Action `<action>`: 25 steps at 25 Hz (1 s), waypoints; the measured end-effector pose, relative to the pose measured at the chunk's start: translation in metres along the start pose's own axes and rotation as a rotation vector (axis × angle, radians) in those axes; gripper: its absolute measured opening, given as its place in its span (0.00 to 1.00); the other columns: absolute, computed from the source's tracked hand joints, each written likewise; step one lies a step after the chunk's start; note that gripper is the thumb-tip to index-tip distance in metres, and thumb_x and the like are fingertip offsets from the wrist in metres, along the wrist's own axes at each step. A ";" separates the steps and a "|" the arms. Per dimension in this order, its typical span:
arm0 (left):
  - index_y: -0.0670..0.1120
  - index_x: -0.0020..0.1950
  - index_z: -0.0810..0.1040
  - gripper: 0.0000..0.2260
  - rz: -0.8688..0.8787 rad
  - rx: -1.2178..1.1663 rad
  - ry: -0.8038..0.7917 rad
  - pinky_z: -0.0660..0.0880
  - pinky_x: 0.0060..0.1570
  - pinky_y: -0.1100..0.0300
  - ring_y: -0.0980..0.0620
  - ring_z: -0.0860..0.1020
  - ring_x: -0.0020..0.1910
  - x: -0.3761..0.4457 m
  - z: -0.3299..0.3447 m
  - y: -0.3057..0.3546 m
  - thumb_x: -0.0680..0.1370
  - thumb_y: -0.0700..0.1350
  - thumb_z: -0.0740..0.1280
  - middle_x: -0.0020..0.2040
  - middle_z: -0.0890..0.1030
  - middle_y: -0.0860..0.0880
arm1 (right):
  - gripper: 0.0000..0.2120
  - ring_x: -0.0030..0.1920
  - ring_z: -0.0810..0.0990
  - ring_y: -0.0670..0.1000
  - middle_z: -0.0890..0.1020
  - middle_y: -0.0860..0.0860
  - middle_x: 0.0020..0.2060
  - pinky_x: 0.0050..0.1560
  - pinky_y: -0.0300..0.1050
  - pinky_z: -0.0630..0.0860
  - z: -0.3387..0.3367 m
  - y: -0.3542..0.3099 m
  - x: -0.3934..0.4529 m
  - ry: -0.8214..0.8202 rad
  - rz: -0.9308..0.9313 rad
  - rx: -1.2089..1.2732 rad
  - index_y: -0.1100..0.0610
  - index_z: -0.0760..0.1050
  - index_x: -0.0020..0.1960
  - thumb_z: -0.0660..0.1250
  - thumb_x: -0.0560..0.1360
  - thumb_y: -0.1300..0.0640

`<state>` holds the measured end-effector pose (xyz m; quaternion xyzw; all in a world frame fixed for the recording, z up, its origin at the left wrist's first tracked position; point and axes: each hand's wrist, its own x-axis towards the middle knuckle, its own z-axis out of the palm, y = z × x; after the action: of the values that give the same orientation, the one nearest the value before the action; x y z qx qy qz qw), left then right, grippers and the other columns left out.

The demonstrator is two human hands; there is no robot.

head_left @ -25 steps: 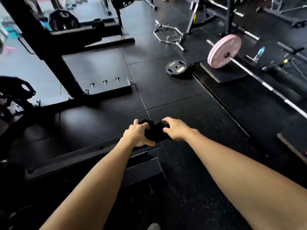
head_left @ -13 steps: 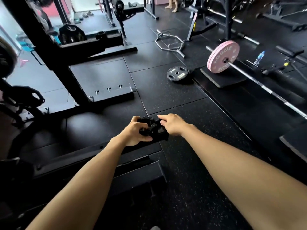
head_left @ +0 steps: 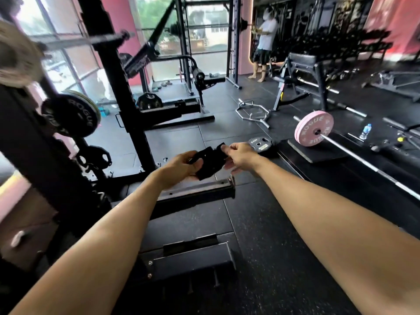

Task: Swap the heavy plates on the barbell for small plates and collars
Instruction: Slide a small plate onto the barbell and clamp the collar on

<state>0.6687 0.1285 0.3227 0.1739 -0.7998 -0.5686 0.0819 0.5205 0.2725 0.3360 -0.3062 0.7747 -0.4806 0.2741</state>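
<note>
Gym floor, black rubber matting; collars held in both hands, barbell off to the right.

Rack uprights (head_left: 118,94) with stored black plates (head_left: 75,114) crowd the left, so little free room is judged there; open matting (head_left: 261,223) lies ahead and rightward. At centre, black clamp collars (head_left: 210,161) are held above the rack's base beam (head_left: 197,192): the left hand (head_left: 179,168) is curled round the lower part, the right hand (head_left: 238,153) pinches the upper lever end. How many collars are held cannot be told through blur. They are judged light, rigid plastic, best taken by the ring body, not the lever. A small black plate (head_left: 259,144) lies flat just beyond the right hand. Further right, the barbell (head_left: 363,160) carries a pink plate (head_left: 314,128) resting on a pad (head_left: 318,153); this plate is judged heavy, to be gripped at the rim. A water bottle (head_left: 365,131) stands beyond the bar.
</note>
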 end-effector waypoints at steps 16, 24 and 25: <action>0.48 0.60 0.78 0.28 0.038 -0.207 0.121 0.75 0.41 0.57 0.48 0.78 0.41 -0.278 -0.082 0.136 0.80 0.65 0.48 0.44 0.82 0.46 | 0.18 0.30 0.79 0.56 0.79 0.60 0.38 0.29 0.44 0.77 0.100 -0.199 -0.228 0.030 -0.271 0.114 0.62 0.74 0.52 0.62 0.79 0.45; 0.44 0.72 0.59 0.43 0.170 -0.179 0.136 0.79 0.38 0.54 0.50 0.83 0.40 -0.424 -0.111 0.153 0.68 0.68 0.69 0.54 0.72 0.44 | 0.28 0.31 0.81 0.59 0.81 0.62 0.36 0.44 0.59 0.82 0.172 -0.243 -0.359 0.137 -0.364 0.139 0.67 0.75 0.55 0.65 0.76 0.40; 0.46 0.72 0.57 0.39 0.205 -0.191 0.152 0.81 0.41 0.52 0.49 0.82 0.46 -0.439 -0.115 0.155 0.72 0.67 0.67 0.58 0.69 0.47 | 0.29 0.31 0.81 0.59 0.81 0.62 0.37 0.44 0.61 0.82 0.179 -0.250 -0.373 0.157 -0.378 0.147 0.67 0.75 0.56 0.65 0.76 0.39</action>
<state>1.0839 0.2358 0.5367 0.1254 -0.7471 -0.6160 0.2160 0.9494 0.3567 0.5435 -0.3869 0.6853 -0.6009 0.1396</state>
